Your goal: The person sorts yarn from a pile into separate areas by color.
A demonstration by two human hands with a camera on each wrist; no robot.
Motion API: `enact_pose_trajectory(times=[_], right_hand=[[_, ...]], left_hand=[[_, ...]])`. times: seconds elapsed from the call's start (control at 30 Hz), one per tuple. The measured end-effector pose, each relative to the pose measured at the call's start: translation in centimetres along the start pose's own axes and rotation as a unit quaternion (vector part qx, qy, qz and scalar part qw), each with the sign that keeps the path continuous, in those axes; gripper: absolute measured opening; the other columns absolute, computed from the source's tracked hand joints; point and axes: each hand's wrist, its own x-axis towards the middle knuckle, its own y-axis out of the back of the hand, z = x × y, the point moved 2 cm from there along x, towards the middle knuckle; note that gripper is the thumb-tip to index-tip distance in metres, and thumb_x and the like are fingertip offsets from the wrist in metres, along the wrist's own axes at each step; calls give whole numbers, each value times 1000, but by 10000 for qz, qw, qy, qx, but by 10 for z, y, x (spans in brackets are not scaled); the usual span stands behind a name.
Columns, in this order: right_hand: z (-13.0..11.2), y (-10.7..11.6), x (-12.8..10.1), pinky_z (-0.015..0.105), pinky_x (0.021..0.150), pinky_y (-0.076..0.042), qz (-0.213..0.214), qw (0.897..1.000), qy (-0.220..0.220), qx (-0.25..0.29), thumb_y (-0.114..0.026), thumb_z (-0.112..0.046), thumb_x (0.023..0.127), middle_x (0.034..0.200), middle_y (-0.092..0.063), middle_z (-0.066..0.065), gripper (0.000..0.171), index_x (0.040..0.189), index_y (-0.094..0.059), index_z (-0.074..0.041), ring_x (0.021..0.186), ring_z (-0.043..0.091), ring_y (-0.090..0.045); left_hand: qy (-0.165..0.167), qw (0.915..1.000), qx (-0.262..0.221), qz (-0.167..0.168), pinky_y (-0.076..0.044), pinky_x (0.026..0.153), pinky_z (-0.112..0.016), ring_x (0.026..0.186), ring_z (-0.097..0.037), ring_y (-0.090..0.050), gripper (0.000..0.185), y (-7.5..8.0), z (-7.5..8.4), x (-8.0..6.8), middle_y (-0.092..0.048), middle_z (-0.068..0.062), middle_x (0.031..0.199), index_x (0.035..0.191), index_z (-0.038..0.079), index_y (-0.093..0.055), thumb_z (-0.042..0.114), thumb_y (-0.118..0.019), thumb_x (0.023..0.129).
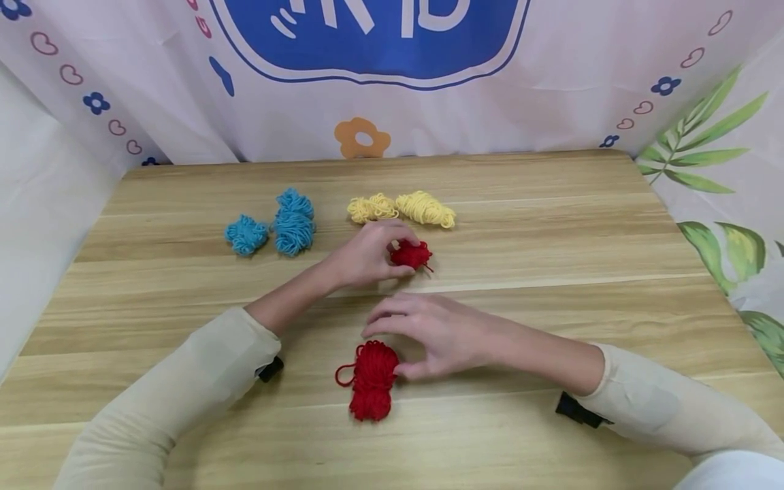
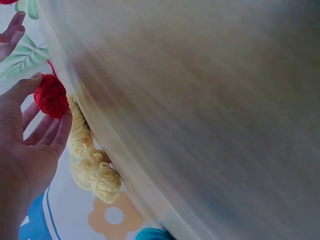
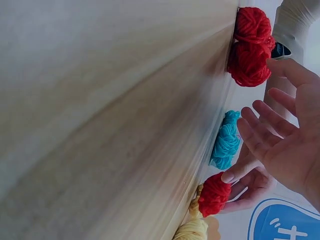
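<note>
My left hand (image 1: 372,255) holds a small red yarn ball (image 1: 412,254) between thumb and fingers, close in front of the yellow yarn. In the left wrist view the thumb lies on one side of that ball and the fingers on the other. Nearer the front lies a larger red yarn skein (image 1: 372,381), pinched in at its middle, with a loose loop at its left. My right hand (image 1: 437,333) hovers at its right side with fingers apart and gently bent. The right thumb tip is at the skein's edge; whether it touches I cannot tell.
Two yellow yarn bundles, a looser one (image 1: 372,207) and a longer one (image 1: 426,209), lie behind my left hand. To the left are a small blue yarn bundle (image 1: 246,235) and a taller blue skein (image 1: 295,223). A printed curtain (image 1: 294,122) hangs behind the wooden table (image 1: 551,238).
</note>
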Motion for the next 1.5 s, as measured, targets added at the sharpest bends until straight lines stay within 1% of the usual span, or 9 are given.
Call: enact_pose_trajectory(times=[0.17, 0.43, 0.6, 0.77, 0.97, 1.13, 1.27, 1.37, 1.5], right_hand=[[-2, 1, -1, 34, 108, -49, 8, 10000, 49, -24, -83, -26, 86, 136, -62, 5, 52, 133, -66, -10, 127, 19, -57], [3, 6, -5, 39, 108, -49, 242, 9997, -55, -91, -86, -24, 85, 134, -64, 5, 51, 130, -67, -10, 128, 21, -58], [4, 7, -8, 39, 108, -49, 220, 9997, -91, -84, -85, -24, 86, 133, -64, 5, 49, 130, -68, -10, 127, 21, -58], [0, 5, -6, 36, 108, -49, 153, 9998, 32, -106, -83, -26, 88, 133, -63, 5, 50, 132, -67, -10, 127, 20, -58], [-4, 2, -2, 32, 108, -49, 219, 9994, 241, -85, -84, -23, 86, 132, -64, 4, 49, 130, -67, -11, 125, 18, -58], [-6, 0, 1, 29, 106, -49, 199, 9989, 398, -116, -83, -22, 86, 131, -64, 4, 47, 130, -67, -13, 123, 18, -58], [-7, -2, 1, 29, 108, -48, 181, 9985, 499, -114, -84, -21, 85, 131, -64, 3, 48, 130, -68, -12, 124, 18, -58], [-7, -3, 1, 28, 109, -46, 118, 9984, 543, -78, -84, -22, 86, 131, -64, 3, 48, 130, -68, -13, 126, 18, -57], [-7, -3, 1, 28, 110, -45, -67, 9985, 536, -69, -83, -23, 88, 134, -63, 2, 48, 132, -67, -13, 128, 18, -56]], left_hand=[[36, 10000, -17, -4, -55, 94, -36, 112, -25, -64, 36, -1, -1, 1, -71, -14, 121, 118, -1, -72, 13, -85, 87], [-54, 9999, -115, 33, -56, 91, -36, 106, -24, -65, 35, -1, -2, -1, -72, -13, 117, 117, -2, -72, 10, -85, 86], [-42, 9999, -111, 35, -57, 90, -36, 106, -23, -65, 36, -1, -2, -1, -72, -13, 117, 117, -1, -72, 11, -85, 86], [8, 9999, -101, 9, -55, 92, -36, 109, -23, -64, 36, -3, -2, 3, -72, -12, 119, 118, 0, -72, 13, -85, 86], [-162, 9999, -41, 17, -54, 95, -36, 109, -24, -63, 35, -9, -2, 12, -72, -13, 117, 116, -1, -73, 13, -85, 86], [-78, 9999, -18, -68, -52, 98, -36, 112, -24, -63, 36, -12, -3, 16, -72, -12, 119, 117, -1, -72, 14, -85, 87], [-5, 9999, -20, -140, -52, 100, -36, 113, -24, -63, 36, -13, -3, 19, -72, -12, 120, 118, -1, -72, 14, -84, 88], [9, 9999, -26, -147, -51, 101, -36, 113, -24, -63, 36, -14, -2, 20, -72, -12, 120, 119, -1, -72, 14, -84, 88], [-30, 9999, -21, -135, -51, 102, -37, 115, -26, -64, 35, -15, -2, 21, -72, -13, 120, 118, 0, -72, 13, -84, 88]])
